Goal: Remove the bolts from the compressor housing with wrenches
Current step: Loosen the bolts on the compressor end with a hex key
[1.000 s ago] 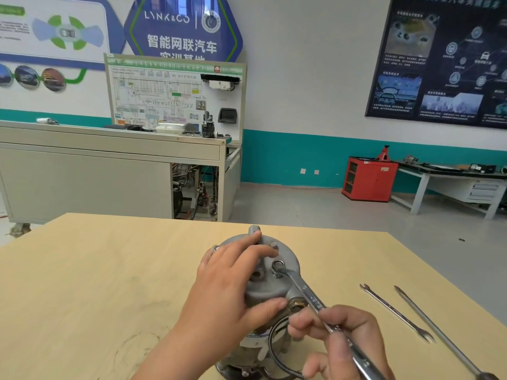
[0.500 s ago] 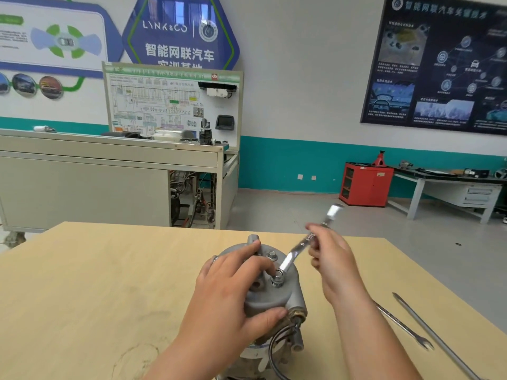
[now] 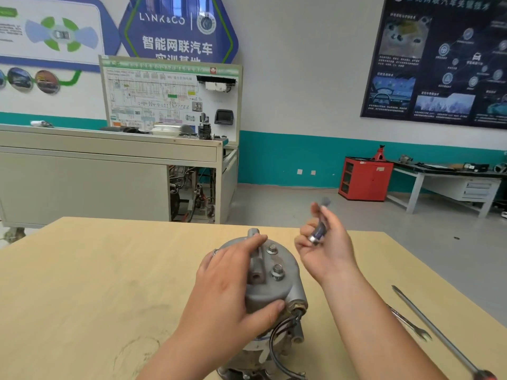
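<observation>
A wide pale wooden table (image 3: 82, 283) is filling the near part of the scene. Behind it a grey workshop floor (image 3: 356, 215) is running to a white wall with a teal band (image 3: 301, 91). At the far left a long grey training bench (image 3: 82, 182) is standing, with a white diagram board (image 3: 170, 100) rising on it. At the far right a dark blue poster (image 3: 439, 58) is hanging above a small red metal cabinet (image 3: 366, 178).

The grey metal compressor housing (image 3: 277, 292) is standing upright at the near middle of the table, and a black cable (image 3: 274, 338) is looping at its near right side. Two silver hex bolts (image 3: 272, 249) are sitting in its top, one farther than the other. The left hand (image 3: 227, 283) is clasping the housing, fingers over the top and thumb pressing the near side. The right hand (image 3: 326, 248) is curling its fingers round a blurred silver wrench (image 3: 318, 231) in the air, just right of the housing and apart from the bolts. On the right of the table a thin silver open-end wrench (image 3: 411, 325) and a long screwdriver with a red handle (image 3: 439, 330) are lying side by side.
</observation>
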A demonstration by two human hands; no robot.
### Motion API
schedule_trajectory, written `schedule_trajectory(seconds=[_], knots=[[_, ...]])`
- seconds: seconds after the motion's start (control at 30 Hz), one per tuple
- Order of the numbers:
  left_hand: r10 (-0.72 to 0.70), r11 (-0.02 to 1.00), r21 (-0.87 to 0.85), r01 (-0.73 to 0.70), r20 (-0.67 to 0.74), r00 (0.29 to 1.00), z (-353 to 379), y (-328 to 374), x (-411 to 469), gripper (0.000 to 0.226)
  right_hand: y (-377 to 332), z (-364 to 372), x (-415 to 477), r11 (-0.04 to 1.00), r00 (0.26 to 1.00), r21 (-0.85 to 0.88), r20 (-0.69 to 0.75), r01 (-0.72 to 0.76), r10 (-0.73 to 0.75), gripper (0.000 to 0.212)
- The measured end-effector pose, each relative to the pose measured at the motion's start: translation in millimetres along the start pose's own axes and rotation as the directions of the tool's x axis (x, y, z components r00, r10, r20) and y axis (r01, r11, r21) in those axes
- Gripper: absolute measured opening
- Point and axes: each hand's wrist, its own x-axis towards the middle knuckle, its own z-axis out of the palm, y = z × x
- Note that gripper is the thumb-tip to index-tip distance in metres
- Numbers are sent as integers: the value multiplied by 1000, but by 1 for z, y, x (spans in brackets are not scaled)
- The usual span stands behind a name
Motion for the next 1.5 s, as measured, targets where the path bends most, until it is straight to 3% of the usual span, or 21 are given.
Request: schedule_trajectory(seconds=[0.1,0.2,0.3,0.4,0.43,0.5,0.57,0.63,0.77,0.87,0.93,0.97,1.07,1.1,1.2,1.27,1.33,1.37,1.43,1.5], knots=[[0,1000,17,0,9,1000,-1,1,0,65,-13,-13,-28,992,990,13,-67,123,-122,25],[-17,1000,21,16,29,999,-1,4,0,60,-22,-21,-63,969,968,-19,-38,248,-248,27],[-23,1000,18,23,16,1000,-1,4,0,63,-23,-23,-101,884,906,-204,149,420,-396,29],[-20,1000,22,20,17,1000,-2,4,0,64,-15,-21,-129,728,874,-484,301,485,-382,23],[-19,1000,23,19,19,1000,-2,4,0,64,-11,-20,-136,632,871,-599,312,491,-381,29],[-20,999,25,20,23,1000,-2,4,0,63,-4,-21,-145,446,843,-731,340,516,-418,60],[-22,999,26,21,24,999,-2,4,1,63,2,-19,-152,382,817,-748,366,543,-446,79],[-19,1000,25,18,23,1000,-2,3,0,62,7,-18,-154,378,806,-736,386,562,-448,83],[-29,999,35,28,42,999,-3,4,0,59,14,-16,-156,294,774,-755,414,586,-480,78],[-33,999,41,30,61,998,-3,4,0,59,18,-16,-158,233,746,-768,423,596,-514,45],[-29,999,33,27,62,998,-3,4,0,59,18,-17,-160,228,745,-769,426,597,-514,27],[-27,999,32,25,60,998,-4,4,0,59,18,-19,-161,249,760,-768,424,590,-493,30],[-23,999,32,21,54,998,-3,3,0,59,23,-28,-163,344,822,-771,383,536,-421,66],[-21,999,27,20,49,999,-2,3,0,58,25,-33,-162,392,835,-755,368,525,-410,68],[-16,1000,5,16,26,1000,0,2,1,55,19,-44,-148,459,790,-659,380,596,-481,33],[-19,1000,-6,19,20,1000,0,3,1,49,8,-52,-122,576,776,-544,263,610,-573,33],[-23,1000,-12,23,20,1000,-1,4,2,39,-3,-49,-85,751,878,-469,131,465,-461,44],[-23,1000,-13,24,21,1000,-1,4,2,36,-7,-44,-62,791,924,-493,80,363,-375,46],[-26,1000,-1,26,23,999,-1,3,2,35,-11,-28,-17,740,971,-641,33,203,-239,42],[-26,999,22,26,23,999,-1,4,1,38,-7,-5,16,583,990,-802,78,132,-117,34]])
